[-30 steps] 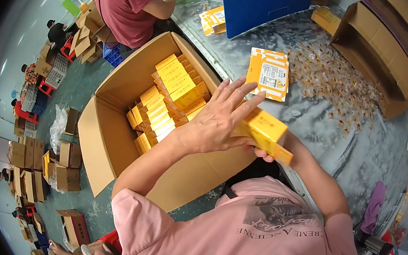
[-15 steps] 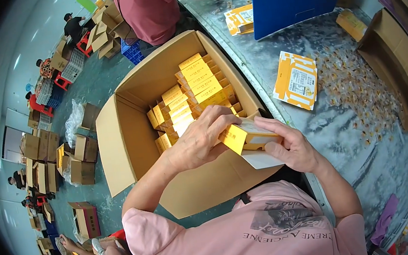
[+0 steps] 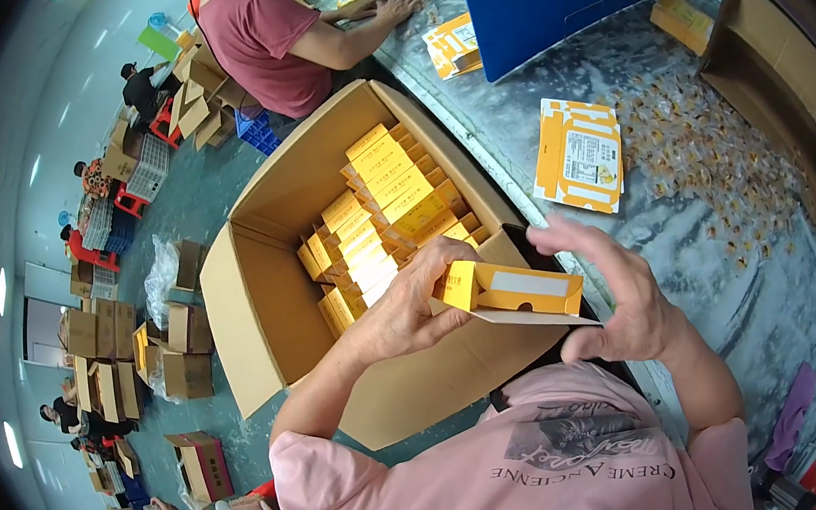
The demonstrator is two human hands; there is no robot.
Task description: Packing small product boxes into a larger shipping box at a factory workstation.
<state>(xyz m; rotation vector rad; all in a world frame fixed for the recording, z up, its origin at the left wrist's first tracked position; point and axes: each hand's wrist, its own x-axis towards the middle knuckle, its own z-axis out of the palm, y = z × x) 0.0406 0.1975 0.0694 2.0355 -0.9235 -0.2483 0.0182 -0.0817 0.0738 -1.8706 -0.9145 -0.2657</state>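
A small yellow carton [image 3: 517,286] with a white panel is gripped at its left end by my left hand [image 3: 413,300], fingers wrapped round it. Its near flap stands out toward me. My right hand [image 3: 624,296] is apart from the carton's right end, thumb and fingers spread, nothing between them. Just beyond and left of my hands stands a large open cardboard box [image 3: 271,240], holding rows of yellow cartons [image 3: 388,172]. On the table [image 3: 548,68] to the right lies a stack of flat yellow-and-white carton blanks [image 3: 578,155].
Many small wrapped pieces [image 3: 710,165] cover the table at right, beside an open cardboard tray [image 3: 797,90]. A blue board [image 3: 555,1] stands upright at the back. A co-worker in a red shirt [image 3: 268,39] reaches over the table. Cardboard boxes [image 3: 175,332] stand on the floor at left.
My right hand has let go of the carton's right end and opened. The carton has turned, so its white-panelled side shows. The co-worker has shifted, and both their hands now reach over the table.
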